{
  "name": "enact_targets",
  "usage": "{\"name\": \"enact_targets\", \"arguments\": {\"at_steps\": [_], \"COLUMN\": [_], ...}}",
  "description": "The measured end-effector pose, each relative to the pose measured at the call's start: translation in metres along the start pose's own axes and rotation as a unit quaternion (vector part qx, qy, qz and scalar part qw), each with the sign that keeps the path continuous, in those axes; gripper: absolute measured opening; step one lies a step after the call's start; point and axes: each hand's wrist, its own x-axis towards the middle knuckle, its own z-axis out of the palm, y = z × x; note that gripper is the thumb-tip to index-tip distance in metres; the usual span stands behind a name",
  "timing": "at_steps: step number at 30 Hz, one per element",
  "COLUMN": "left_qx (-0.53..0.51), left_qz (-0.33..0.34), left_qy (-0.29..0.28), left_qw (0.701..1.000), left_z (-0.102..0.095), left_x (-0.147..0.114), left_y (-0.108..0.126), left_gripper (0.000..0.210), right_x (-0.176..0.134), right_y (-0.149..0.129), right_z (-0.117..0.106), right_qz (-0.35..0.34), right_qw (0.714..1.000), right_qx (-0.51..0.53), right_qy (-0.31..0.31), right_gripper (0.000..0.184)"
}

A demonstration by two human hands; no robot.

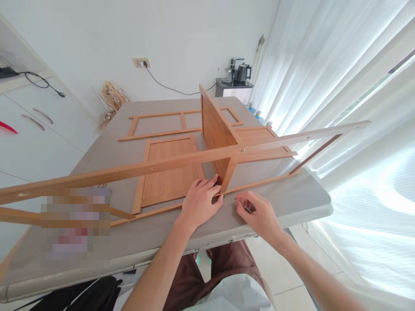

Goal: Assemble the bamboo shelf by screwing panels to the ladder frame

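A wooden frame (181, 159) stands on its side on the table, its long upper rail crossing in front of me. An upright wooden panel (215, 129) joins it in the middle and stretches away from me. My left hand (201, 201) is closed around the lower rail at the panel's bottom near corner, thumb in front. A small metal screw end (224, 195) shows at that joint. Just right of it, my right hand (259, 214) pinches a thin metal hex key (244, 206), partly hidden by the fingers, its tip apart from the joint.
On the grey table (285, 207) lie a flat wooden panel (170, 168), another panel (259, 138) and an open ladder-like frame (158, 125). A blurred patch (74, 224) covers the left side. Beyond are a kettle (242, 72) on a small cabinet and white curtains (324, 56).
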Motion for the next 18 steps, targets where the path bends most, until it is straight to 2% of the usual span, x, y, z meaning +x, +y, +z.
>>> {"name": "enact_targets", "arguments": {"at_steps": [7,11,15,18], "left_qx": [-0.001,-0.011,-0.014,-0.015], "left_qz": [-0.001,-0.001,-0.003,-0.001], "left_qy": [-0.001,-0.004,-0.009,-0.015], "left_qw": [1.000,1.000,1.000,1.000], "left_z": [0.000,-0.001,-0.002,-0.002], "left_x": [-0.001,-0.002,-0.003,-0.004], "left_y": [0.000,-0.001,-0.002,-0.003], "left_gripper": [0.013,0.017,0.020,0.018], "right_x": [0.005,0.000,-0.009,-0.013], "right_y": [-0.001,-0.004,-0.004,-0.003], "right_z": [0.003,0.004,0.010,0.017], "right_qz": [0.078,0.043,-0.003,-0.014], "right_qw": [0.993,0.998,1.000,1.000], "right_qx": [0.083,0.053,0.007,-0.009], "right_qy": [-0.006,-0.011,0.018,0.013], "right_gripper": [0.014,0.022,0.021,0.021]}}
